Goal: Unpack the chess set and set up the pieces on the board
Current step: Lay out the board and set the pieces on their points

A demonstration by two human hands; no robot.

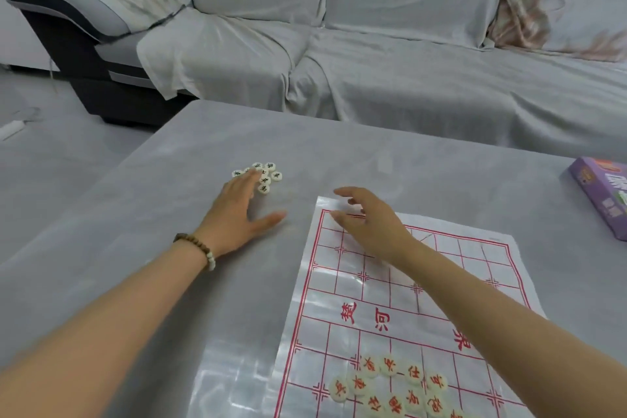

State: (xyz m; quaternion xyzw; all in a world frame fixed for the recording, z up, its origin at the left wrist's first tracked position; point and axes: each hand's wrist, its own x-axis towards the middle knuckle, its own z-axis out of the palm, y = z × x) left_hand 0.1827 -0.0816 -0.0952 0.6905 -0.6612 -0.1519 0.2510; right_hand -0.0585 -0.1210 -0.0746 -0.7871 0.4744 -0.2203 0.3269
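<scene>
Although the board [407,299] lies flat, nothing looks set up yet: red pieces [393,387] are heaped on its near end, black pieces [261,175] cluster off its far-left corner under the spread, straight-fingered left hand [237,214], and the right hand [366,220] hovers empty and loose-fingered over that corner.

- On the board [400,299] you can read two large red characters, 楚 河 [364,316], printed on its middle band and lying sideways to you.
- Further right on that band, a third red character [461,341] looks like 界, but it is partly covered.
- The red-marked pieces [390,387] at the board's near end each carry one red character. You can make out 仕 [414,374] on one; the rest are blurred.
- The black-marked pieces [263,175] on the worktop [441,166] each bear one black character, too small to read.
- The purple box [600,193] shows white characters, cut off and unreadable.
</scene>
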